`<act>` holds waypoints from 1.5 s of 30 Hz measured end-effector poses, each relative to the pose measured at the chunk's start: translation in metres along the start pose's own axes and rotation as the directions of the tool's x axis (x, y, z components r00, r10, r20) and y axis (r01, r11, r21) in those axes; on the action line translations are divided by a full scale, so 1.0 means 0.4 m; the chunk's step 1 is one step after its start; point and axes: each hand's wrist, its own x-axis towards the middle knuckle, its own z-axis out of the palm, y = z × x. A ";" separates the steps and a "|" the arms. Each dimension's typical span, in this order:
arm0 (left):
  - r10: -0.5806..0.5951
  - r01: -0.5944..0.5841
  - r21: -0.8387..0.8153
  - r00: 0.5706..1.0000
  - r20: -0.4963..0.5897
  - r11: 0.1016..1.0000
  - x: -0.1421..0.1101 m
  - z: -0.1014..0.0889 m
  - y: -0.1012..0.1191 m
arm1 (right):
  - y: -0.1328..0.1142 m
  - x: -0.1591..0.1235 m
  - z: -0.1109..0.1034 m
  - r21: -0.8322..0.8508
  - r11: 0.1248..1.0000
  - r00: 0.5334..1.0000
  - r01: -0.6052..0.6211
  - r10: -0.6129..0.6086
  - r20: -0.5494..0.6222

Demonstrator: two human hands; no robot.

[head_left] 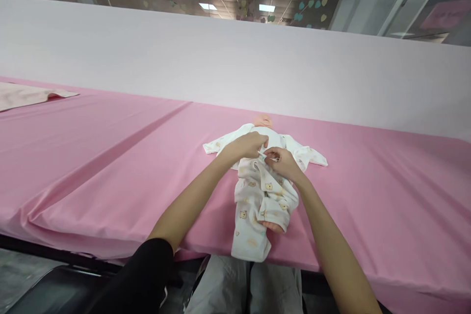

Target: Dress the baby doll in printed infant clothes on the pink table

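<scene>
l fingers point(265, 142) & r fingers point(273, 151), prob. in pinch grip on thin white strip point(262, 154), over wrinkled bear-print cloth pants point(250, 198)

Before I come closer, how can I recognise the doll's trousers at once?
On the pink table cover lies a doll. Its bear-print trousers point toward the front edge, nearest the camera. Unlike the white top, they have two legs, with a foot peeking out of only one.
</scene>
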 end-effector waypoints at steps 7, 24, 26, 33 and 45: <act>0.092 -0.060 0.308 0.992 -0.090 0.949 0.018 0.030 0.104 | 0.004 0.007 -0.001 0.539 0.830 0.985 -0.142 0.172 -0.005; 0.017 0.036 -0.261 0.980 0.200 0.965 0.020 0.041 -0.019 | 0.040 -0.013 -0.066 0.203 0.977 0.988 -0.064 0.034 0.148; 0.009 0.055 -0.275 0.974 0.225 0.960 0.015 0.031 -0.022 | 0.046 -0.014 -0.069 0.161 0.985 0.990 -0.069 0.047 0.135; 0.082 -0.011 -0.403 0.984 0.159 0.915 0.009 0.005 -0.010 | 0.050 -0.008 -0.058 0.109 0.993 0.999 -0.047 0.049 -0.018; 0.112 0.071 -0.584 0.956 0.271 0.809 0.011 0.013 -0.046 | 0.047 -0.005 -0.059 0.497 0.867 0.996 -0.041 0.073 -0.046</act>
